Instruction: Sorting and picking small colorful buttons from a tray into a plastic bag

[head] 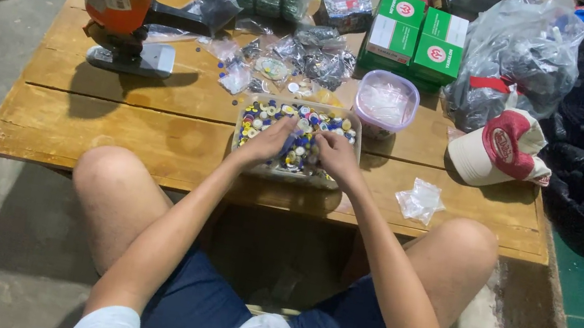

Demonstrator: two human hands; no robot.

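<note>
Partly hidden, both hands' fingers buried among buttons (pixel 299 121) in clear tray (pixel 239 148), grip unclear

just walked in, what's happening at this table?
A person sits at a low wooden table with both hands in a clear plastic tray full of small coloured buttons. The left hand and right hand rest side by side on the pile, fingers down among the pieces. Beyond the tray lie small plastic bags, a lidded tub and green boxes. An orange machine stands to the left, a red and white cap to the right.
</note>
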